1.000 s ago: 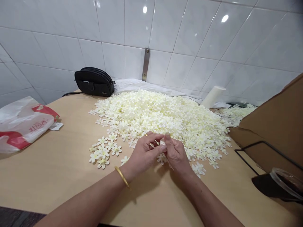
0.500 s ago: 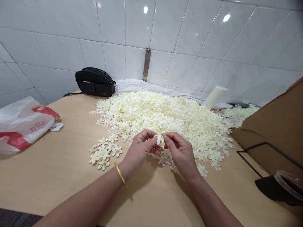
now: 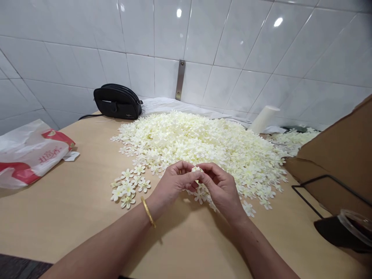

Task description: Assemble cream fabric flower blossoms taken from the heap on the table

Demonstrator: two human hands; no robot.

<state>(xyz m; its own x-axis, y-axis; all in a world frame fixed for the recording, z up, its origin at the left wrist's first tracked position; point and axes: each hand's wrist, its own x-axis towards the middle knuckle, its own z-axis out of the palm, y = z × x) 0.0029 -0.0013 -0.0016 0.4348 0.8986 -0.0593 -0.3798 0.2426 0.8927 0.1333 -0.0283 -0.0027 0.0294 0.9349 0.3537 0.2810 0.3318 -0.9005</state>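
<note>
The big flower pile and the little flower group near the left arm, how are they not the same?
The big pile spreads wide across the table, while the little group covers a small patch. The big pile is heaped up in the middle; the little group lies low. Flowers crowd together in the big pile, but most in the little group show their separate petals. Both are made of pale, creamy-white flowers.
</note>
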